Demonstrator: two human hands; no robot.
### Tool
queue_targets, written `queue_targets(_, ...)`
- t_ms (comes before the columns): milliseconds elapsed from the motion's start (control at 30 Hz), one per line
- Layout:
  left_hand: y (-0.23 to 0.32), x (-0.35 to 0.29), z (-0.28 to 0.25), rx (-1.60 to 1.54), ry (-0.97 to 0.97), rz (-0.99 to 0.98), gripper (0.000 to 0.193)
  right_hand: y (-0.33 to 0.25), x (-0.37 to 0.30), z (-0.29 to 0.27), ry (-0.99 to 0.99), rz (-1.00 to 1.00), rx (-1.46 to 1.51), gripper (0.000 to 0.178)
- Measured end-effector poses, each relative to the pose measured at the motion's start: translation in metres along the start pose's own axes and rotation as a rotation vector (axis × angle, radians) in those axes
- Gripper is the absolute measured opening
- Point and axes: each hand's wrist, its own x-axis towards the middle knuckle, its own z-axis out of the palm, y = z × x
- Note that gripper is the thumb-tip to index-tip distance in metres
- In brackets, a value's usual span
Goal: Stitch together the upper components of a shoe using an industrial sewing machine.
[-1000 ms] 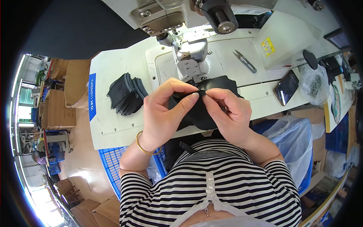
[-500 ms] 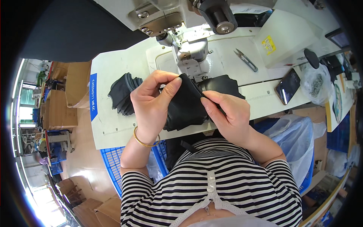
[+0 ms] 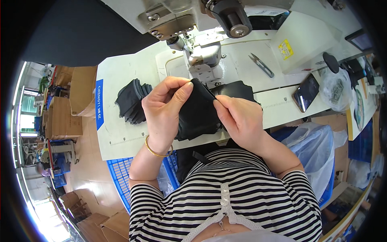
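Between my two hands is a piece of black fabric (image 3: 197,109), its upper edge stretched just in front of the sewing machine (image 3: 204,56). My left hand (image 3: 167,107) pinches the upper left corner between thumb and forefinger. My right hand (image 3: 240,119) is closed on the edge at the right, with its fingers curled under. The lower part of the fabric hangs over the table's near side. A stack of dark fabric pieces (image 3: 133,101) lies left of my left hand. More black fabric (image 3: 236,90) rests behind my right hand, partly hidden by it.
Thread snips (image 3: 262,65) and a phone (image 3: 305,92) lie on the white table (image 3: 121,139) at the right. Beyond them stand a translucent box (image 3: 300,40) and a clear plastic bag (image 3: 338,90). Blue baskets (image 3: 121,171) sit below the table edge; cardboard boxes (image 3: 66,119) are at the left.
My right hand has turned slightly, and its fingers are curled in more tightly at the fabric's edge. My left hand keeps its pinch, almost unmoved.
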Motion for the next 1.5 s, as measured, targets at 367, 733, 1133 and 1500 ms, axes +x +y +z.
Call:
queue_targets(367,-0.015,0.001,-0.008,0.046,0.021,0.034,0.017,0.001,0.003,0.001,0.017,0.090,0.098,0.022)
queue_targets(733,-0.018,0.001,-0.009,0.003,0.017,0.059,0.014,0.002,0.003,0.002,-0.032,0.232,0.333,0.016)
queue_targets(1133,-0.014,0.008,-0.005,-0.088,-0.020,0.044,0.011,-0.008,0.006,-0.013,-0.091,0.224,0.235,0.008)
queue_targets(1500,-0.009,0.021,-0.011,0.028,-0.118,0.057,0.008,-0.007,0.004,-0.006,-0.093,0.333,0.346,0.011)
